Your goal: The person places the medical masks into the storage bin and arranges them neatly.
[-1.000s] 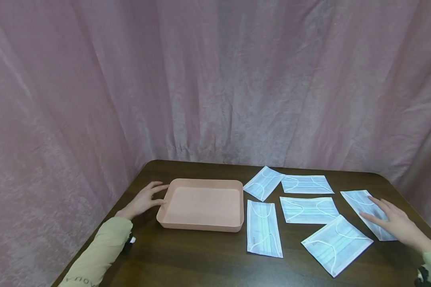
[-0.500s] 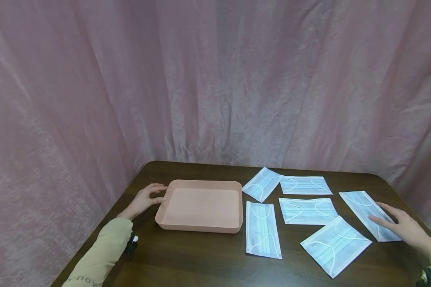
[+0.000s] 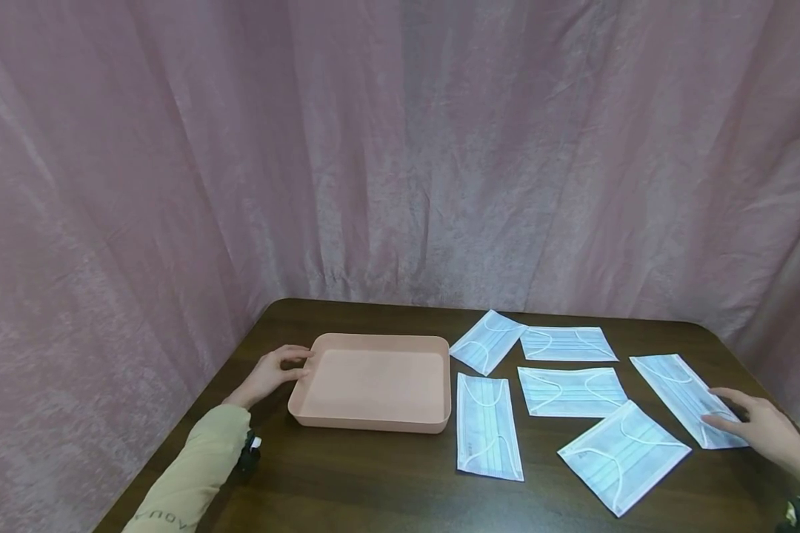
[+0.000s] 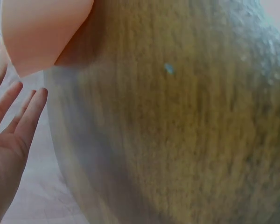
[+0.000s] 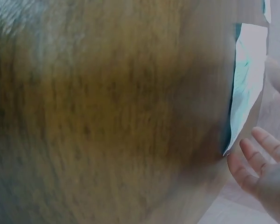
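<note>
At the left side of a shallow pink tray (image 3: 377, 383), my left hand (image 3: 270, 375) has its thumb and index finger at the rim. In the left wrist view its other fingers (image 4: 30, 116) are extended beside the tray's corner, apart from it. My right hand (image 3: 767, 429) is at the right edge of the rightmost face mask (image 3: 683, 400), fingers loosely bent and thumb over its lower part. The right wrist view has that mask (image 5: 247, 79) lying on the table, with several fingers close to its end; whether they touch it cannot be told.
Several more light-blue face masks lie flat between tray and right hand: an upright one (image 3: 490, 427), a large tilted one (image 3: 624, 457), a middle one (image 3: 573, 391), and two at the back, a tilted one (image 3: 488, 343) touching a level one (image 3: 568, 343). A pink curtain (image 3: 400, 148) hangs behind the dark wooden table (image 3: 347, 481).
My right hand has slid right and slightly toward me, from over the rightmost mask to its right edge. My left hand stays at the tray, barely moved. The masks lie where they were.
</note>
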{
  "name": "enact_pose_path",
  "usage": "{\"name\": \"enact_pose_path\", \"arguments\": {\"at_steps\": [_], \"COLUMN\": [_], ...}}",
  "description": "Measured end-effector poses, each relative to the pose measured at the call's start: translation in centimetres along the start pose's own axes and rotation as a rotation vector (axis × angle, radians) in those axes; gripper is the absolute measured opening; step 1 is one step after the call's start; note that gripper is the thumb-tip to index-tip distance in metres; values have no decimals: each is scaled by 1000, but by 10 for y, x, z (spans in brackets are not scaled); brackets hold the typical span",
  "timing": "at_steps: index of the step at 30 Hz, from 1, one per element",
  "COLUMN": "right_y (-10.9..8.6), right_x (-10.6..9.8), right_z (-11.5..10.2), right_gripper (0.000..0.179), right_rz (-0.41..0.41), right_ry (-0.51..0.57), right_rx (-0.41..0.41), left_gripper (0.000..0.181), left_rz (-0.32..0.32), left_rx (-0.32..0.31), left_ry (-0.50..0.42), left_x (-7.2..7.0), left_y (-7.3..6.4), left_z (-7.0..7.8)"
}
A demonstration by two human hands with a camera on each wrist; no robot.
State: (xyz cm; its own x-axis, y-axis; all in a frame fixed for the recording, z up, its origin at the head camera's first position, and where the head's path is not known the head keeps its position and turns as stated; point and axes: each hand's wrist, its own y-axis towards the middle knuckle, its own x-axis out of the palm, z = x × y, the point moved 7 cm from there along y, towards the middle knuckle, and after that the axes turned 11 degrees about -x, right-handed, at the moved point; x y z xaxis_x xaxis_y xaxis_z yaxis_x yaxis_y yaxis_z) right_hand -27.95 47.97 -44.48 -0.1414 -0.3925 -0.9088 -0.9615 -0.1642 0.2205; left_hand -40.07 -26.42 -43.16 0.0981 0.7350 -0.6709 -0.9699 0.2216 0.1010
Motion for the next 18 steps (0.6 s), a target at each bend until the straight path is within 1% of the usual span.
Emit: {"name": "enact_pose_path", "arguments": {"at_steps": [5, 9, 13, 16, 18], "right_y": [-3, -6, -6, -6, -6], "right_x": [0, -1, -1, 1, 2], "right_z": [8, 11, 16, 22, 25], "right_gripper": [56, 52, 58, 63, 61], "right_rz": [15, 33, 11, -11, -20], "right_ry": [-24, -24, -6, 1, -3], "right_rx": [-12, -29, -6, 29, 48], "left_gripper": [37, 38, 40, 41, 43], "left_rz": [-22, -20, -37, -65, -90], "left_rx": [-34, -28, -29, -61, -84], "left_ry": [-24, -35, -61, -101, -123], "left_x": [2, 2, 2, 3, 4], "left_y": [0, 2, 4, 6, 6], "left_z": [-5, -4, -6, -8, -10]}}
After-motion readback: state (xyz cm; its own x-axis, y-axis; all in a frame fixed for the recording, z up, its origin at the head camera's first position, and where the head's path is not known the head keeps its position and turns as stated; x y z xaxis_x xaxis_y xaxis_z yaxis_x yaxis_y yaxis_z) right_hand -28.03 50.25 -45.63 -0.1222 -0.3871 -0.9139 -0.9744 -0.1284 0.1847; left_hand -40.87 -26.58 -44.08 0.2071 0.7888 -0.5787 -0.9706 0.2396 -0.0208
